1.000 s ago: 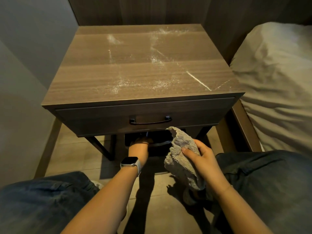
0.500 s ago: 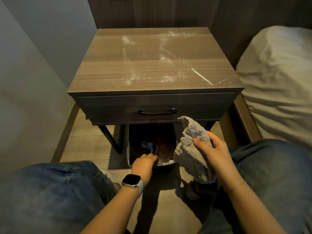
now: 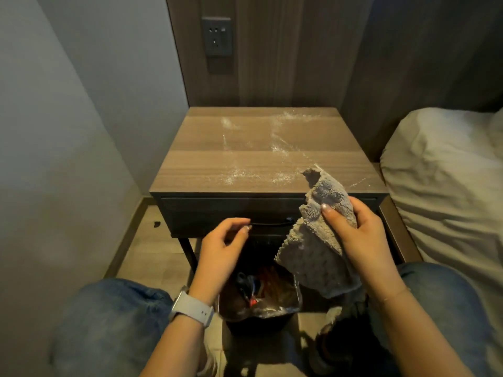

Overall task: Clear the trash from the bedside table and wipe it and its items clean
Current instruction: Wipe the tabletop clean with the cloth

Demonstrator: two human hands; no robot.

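Here the right hand [image 3: 356, 240] grips the cloth [image 3: 318, 240]; left hand [image 3: 220, 254] hangs loosely curled, empty.

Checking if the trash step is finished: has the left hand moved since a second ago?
Yes. The left hand has lifted out of the trash bin and now hovers by the drawer handle, empty.

Dusty wooden bedside table [image 3: 206, 170] stands upright; fluffy grey cloth [image 3: 318, 240] hangs crumpled before its drawer.

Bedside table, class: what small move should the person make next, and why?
Probably bring the cloth, gripped in the right hand, down onto the bedside table and start wiping: white dust streaks its top, and the trash bin already holds wrappers.
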